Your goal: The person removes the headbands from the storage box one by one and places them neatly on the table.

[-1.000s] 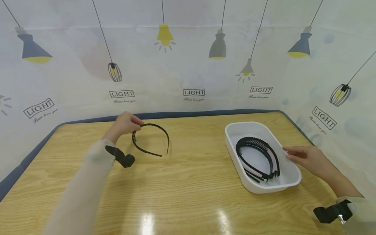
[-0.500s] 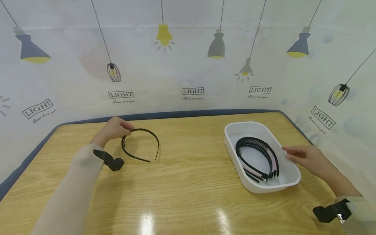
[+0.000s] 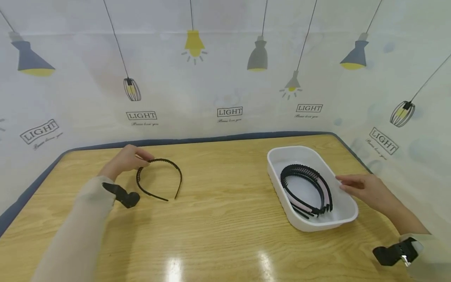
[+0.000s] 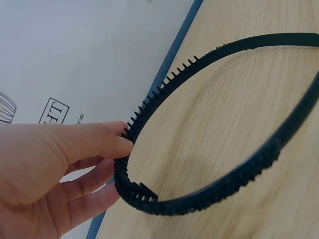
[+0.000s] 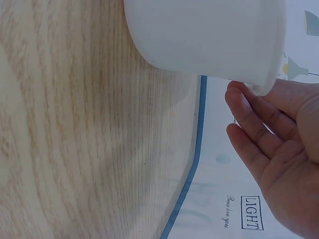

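Left arm (image 3: 74,227) reached toward far left, left hand (image 3: 127,159) pinching black headband (image 4: 199,204) over left side of table (image 3: 218,203). Right hand (image 3: 370,192), forearm (image 3: 406,219) angled from near right, pinched right rim of white bin (image 5: 209,35).

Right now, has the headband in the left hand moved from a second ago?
Yes. Against the printed LIGHT sign above it, the headband, held by the left hand, has shifted left and lower in the head view.

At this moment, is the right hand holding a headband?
No, the right hand holds the white tray by its rim, while the left hand holds a headband.
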### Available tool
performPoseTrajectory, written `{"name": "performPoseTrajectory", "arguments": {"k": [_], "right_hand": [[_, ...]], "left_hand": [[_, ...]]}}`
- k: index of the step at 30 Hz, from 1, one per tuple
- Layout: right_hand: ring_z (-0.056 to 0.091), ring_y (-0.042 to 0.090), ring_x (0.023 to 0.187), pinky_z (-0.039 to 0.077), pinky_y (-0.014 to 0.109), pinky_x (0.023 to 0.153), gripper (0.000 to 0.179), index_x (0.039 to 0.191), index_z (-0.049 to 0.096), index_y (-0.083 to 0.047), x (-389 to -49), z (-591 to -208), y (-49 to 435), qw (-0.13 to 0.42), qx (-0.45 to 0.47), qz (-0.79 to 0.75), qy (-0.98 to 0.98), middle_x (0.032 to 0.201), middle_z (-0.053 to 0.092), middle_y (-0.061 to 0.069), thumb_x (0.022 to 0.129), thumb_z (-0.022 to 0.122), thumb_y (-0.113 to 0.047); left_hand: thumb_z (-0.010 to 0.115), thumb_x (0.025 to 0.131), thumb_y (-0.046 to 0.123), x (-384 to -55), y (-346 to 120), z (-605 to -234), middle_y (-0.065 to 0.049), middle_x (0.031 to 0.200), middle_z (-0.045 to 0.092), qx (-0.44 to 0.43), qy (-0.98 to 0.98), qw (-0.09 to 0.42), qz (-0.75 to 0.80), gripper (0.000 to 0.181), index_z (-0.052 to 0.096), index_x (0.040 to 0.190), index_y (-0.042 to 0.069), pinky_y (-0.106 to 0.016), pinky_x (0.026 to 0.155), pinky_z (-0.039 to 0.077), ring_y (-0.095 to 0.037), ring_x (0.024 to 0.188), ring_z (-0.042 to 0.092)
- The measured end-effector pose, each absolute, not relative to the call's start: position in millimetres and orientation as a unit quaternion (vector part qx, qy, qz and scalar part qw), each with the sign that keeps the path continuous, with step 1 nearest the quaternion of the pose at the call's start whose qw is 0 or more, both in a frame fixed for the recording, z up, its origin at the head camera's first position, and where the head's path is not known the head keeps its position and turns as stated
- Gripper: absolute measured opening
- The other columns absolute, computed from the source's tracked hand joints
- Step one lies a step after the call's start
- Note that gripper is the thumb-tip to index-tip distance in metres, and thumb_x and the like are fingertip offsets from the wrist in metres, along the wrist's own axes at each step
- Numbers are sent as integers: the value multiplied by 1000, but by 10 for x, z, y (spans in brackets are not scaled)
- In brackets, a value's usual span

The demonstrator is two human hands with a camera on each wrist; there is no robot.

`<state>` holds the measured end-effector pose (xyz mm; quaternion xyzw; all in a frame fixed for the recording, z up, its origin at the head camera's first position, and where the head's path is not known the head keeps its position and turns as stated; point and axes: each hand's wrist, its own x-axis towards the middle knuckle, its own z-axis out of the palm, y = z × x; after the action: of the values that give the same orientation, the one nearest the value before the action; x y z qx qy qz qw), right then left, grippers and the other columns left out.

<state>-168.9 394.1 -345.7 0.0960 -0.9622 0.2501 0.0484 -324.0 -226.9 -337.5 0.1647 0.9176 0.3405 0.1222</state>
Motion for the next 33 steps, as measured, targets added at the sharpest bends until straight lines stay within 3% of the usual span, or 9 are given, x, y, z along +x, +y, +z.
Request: {"name": "performPoseTrajectory", "arguments": {"k": [5, 10, 16, 25, 33], "right_hand": [[61, 9, 90, 50, 17, 68, 34, 114, 61, 7, -1697, -3466, 3927, 52, 94, 249, -963, 111, 59, 26, 88, 62, -15], [60, 35, 95, 51, 20, 69, 34, 114, 60, 9, -1701, -3465, 3922, 49, 95, 250, -962, 112, 58, 28, 88, 62, -14], [61, 31, 95, 52, 28, 71, 34, 114, 60, 8, -1707, -3476, 3917, 42, 87, 251, -963, 112, 58, 27, 87, 62, -12], [58, 39, 99, 52, 36, 74, 34, 115, 59, 9, -1690, -3466, 3911, 39, 79, 252, -964, 113, 57, 28, 87, 62, -11], [61, 33, 96, 53, 29, 71, 35, 114, 60, 8, -1688, -3448, 3906, 36, 79, 253, -964, 113, 58, 27, 87, 63, -14]], "left_hand": [[58, 87, 3, -3274, -2333, -3391, -26, 114, 58, 168, 920, 123, 332, 29, 60, 114, -8, -37, 74, 52, -34, 96, 58], [58, 87, 5, -3307, -2367, -3396, -26, 114, 57, 173, 922, 124, 324, 29, 61, 114, -6, -40, 77, 51, -36, 100, 57], [56, 87, 3, -3345, -2406, -3464, -24, 115, 58, 177, 922, 126, 322, 29, 61, 115, -5, -47, 86, 45, -41, 111, 48], [56, 85, 1, -3371, -2403, -3549, -26, 116, 56, 171, 922, 118, 326, 31, 61, 114, -7, -52, 91, 38, -45, 116, 40], [59, 81, 1, -3349, -2384, -3611, -27, 116, 56, 149, 924, 109, 334, 32, 62, 112, -7, -53, 95, 34, -44, 115, 42]]}}
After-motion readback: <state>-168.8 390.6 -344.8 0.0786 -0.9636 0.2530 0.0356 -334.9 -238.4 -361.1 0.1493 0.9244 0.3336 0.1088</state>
